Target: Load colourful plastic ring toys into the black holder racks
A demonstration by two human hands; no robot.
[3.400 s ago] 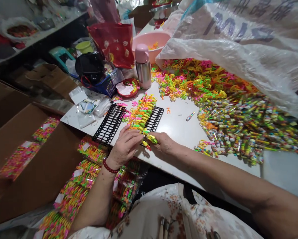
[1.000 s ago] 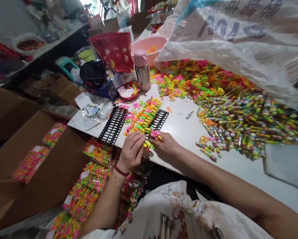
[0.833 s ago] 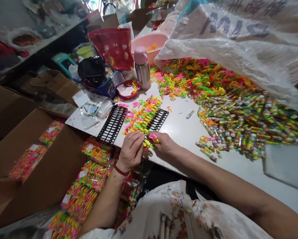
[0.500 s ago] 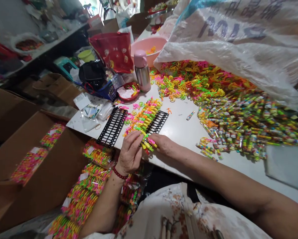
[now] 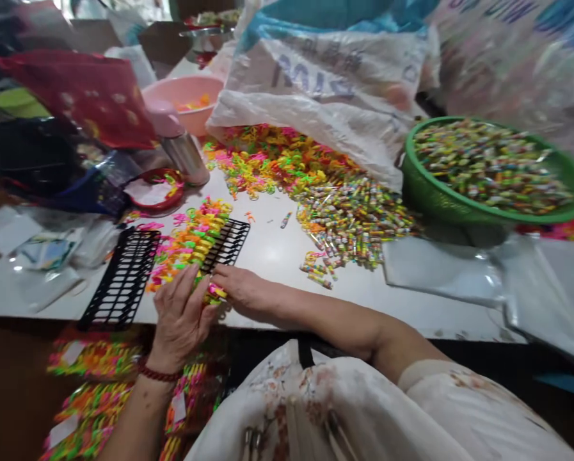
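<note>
A row of small bright plastic toys (image 5: 191, 240) in pink, yellow, orange and green stands packed along a black slotted rack (image 5: 231, 240). My left hand (image 5: 181, 314), with a dark red bead bracelet, is closed over the near left end of the row. At the near right end, my right hand (image 5: 239, 288) has its curled fingers at the toys; its fingertips are partly hidden. Left of the row lies a second black slotted rack (image 5: 121, 278) with bare slots.
Loose toys and clear candy-filled tubes (image 5: 358, 218) are heaped to the right, before a white woven sack (image 5: 315, 83). A green basket (image 5: 459, 205) holds more tubes. At the back left stand a thermos (image 5: 185, 153), a pink basin (image 5: 195, 118) and a red dish (image 5: 169, 203). Packed toy bundles (image 5: 95, 355) lie below the table edge.
My view has swung to the right, bringing the green basket into sight. Both hands stay at the near end of the toy row, the left fingers now lying farther over it.
</note>
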